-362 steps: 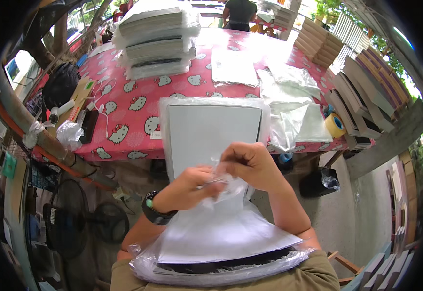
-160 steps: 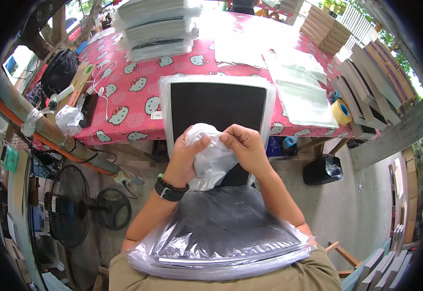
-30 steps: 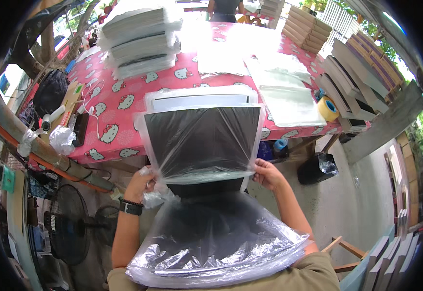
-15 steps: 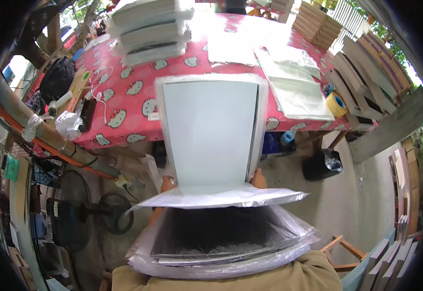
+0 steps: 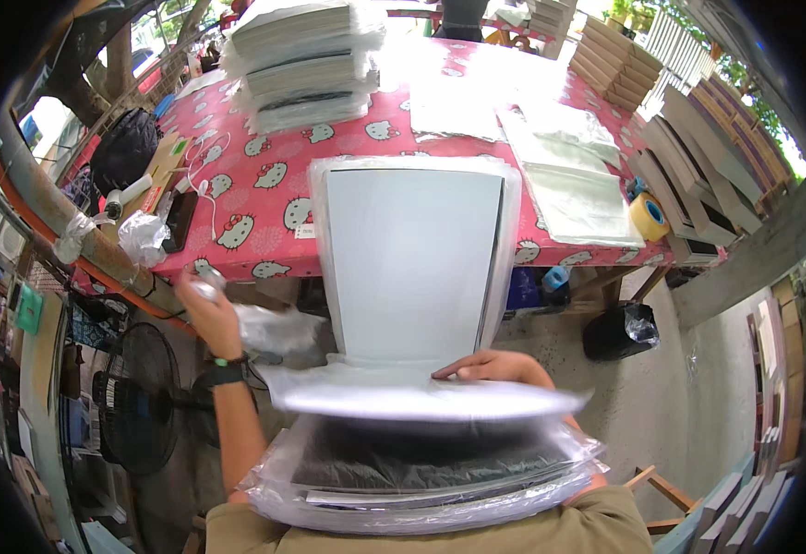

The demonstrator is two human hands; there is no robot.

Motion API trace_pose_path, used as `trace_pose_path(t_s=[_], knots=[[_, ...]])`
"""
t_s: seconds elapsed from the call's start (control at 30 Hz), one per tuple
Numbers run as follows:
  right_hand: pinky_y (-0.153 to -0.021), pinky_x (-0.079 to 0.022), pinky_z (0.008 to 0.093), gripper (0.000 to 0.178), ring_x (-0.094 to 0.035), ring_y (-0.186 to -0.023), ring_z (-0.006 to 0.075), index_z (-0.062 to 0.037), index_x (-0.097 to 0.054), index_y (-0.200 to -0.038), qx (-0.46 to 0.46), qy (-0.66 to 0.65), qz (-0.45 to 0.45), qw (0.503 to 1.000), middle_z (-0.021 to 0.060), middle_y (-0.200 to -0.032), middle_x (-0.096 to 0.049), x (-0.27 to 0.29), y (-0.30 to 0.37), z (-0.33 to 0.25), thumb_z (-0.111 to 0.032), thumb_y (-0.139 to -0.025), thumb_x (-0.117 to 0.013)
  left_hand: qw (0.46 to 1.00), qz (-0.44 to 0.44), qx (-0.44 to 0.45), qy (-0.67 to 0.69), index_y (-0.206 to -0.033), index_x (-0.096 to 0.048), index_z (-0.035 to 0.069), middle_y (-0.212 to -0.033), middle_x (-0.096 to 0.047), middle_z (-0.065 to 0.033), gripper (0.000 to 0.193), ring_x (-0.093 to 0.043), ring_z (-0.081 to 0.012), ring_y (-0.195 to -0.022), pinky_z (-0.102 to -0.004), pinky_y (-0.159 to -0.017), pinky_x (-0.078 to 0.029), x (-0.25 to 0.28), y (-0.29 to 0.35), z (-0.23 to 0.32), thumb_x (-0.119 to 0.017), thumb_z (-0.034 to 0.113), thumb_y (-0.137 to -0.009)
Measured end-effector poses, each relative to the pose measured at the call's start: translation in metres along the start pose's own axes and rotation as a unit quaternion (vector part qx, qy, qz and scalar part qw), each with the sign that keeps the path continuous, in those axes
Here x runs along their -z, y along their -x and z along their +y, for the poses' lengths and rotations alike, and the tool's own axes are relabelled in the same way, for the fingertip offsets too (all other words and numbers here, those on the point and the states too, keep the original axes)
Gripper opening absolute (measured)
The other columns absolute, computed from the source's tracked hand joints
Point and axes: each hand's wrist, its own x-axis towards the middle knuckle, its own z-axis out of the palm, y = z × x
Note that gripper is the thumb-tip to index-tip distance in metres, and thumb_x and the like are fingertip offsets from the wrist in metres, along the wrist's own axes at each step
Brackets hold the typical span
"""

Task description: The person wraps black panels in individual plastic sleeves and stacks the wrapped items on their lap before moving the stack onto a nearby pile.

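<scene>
A pale blue-white flat panel [image 5: 412, 258] in a clear plastic sleeve leans from the table edge toward me. Its loose plastic flap [image 5: 421, 399] lies across the near end, over a stack of plastic-wrapped dark panels [image 5: 431, 466] at my lap. My right hand [image 5: 493, 367] rests on the flap by the panel's lower right corner, fingers stretched leftward. Left of the panel, my left hand [image 5: 209, 314] is raised near the table edge, its fingers curled around something small and shiny, too blurred to name. Crumpled clear plastic [image 5: 278, 332] is beside this hand.
A pink patterned tablecloth [image 5: 264, 217] covers the table. Wrapped stacks [image 5: 306, 69] stand far left; flat plastic sleeves [image 5: 578, 198] and a yellow tape roll [image 5: 648, 217] lie right. A black fan [image 5: 140, 397] stands at left, a black bin [image 5: 620, 332] under the right side.
Both hands have left the panel's lower sides. My left hand has moved up and left with something shiny; my right hand has come onto the flap. The view has shifted slightly.
</scene>
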Motion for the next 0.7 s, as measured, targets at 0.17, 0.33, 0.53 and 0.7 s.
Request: trace_pose_path(t_s=[0.17,0.33,0.53,0.7], knots=[[-0.090,-0.034,0.0295,0.046,-0.047,-0.106,0.0244,-0.0100,-0.048,-0.117,-0.157,0.141,0.106,0.972,0.0106,-0.117,-0.050,0.014,-0.031,0.076,-0.042,-0.084,-0.043,0.973,-0.004,0.015,0.231,-0.108,-0.045,-0.001,-0.095,-0.052,-0.0104,0.030,-0.048,-0.0188,-0.089,-0.0304,-0.075,-0.039,0.035,-0.077,0.080,-0.050,0.015,-0.083],[-0.076,-0.042,0.0289,0.028,-0.054,-0.084,0.0189,-0.0025,-0.057,-0.097,-0.026,0.402,0.145,0.904,0.0080,-0.091,-0.060,0.031,-0.031,-0.022,-0.026,-0.082,-0.052,0.620,-0.369,0.235,0.651,-0.117,-0.043,0.005,-0.097,-0.051,-0.0053,0.036,-0.046,-0.0058,-0.085,-0.0176,-0.061,-0.039,0.013,-0.060,0.147,-0.043,0.027,-0.088],[-0.066,-0.042,0.0229,0.013,-0.050,-0.070,0.0069,0.0009,-0.056,-0.086,0.402,0.206,0.341,0.824,0.0003,-0.073,-0.056,-0.022,-0.039,-0.157,-0.010,-0.079,-0.057,0.593,-0.456,0.232,0.622,-0.125,-0.033,0.003,-0.121,-0.040,-0.0052,0.053,-0.043,-0.0131,-0.104,-0.0245,-0.084,-0.035,-0.009,-0.010,0.206,-0.043,0.037,-0.086],[-0.059,-0.040,0.0207,0.013,-0.049,-0.064,0.0064,-0.0001,-0.057,-0.081,0.320,0.032,0.387,0.865,0.0016,-0.068,-0.055,-0.019,-0.041,-0.125,-0.013,-0.080,-0.057,0.578,-0.485,0.262,0.602,-0.116,-0.043,0.001,-0.106,-0.051,-0.0043,0.042,-0.048,-0.0096,-0.092,-0.0236,-0.079,-0.038,-0.011,0.014,0.198,-0.057,0.020,-0.081]])
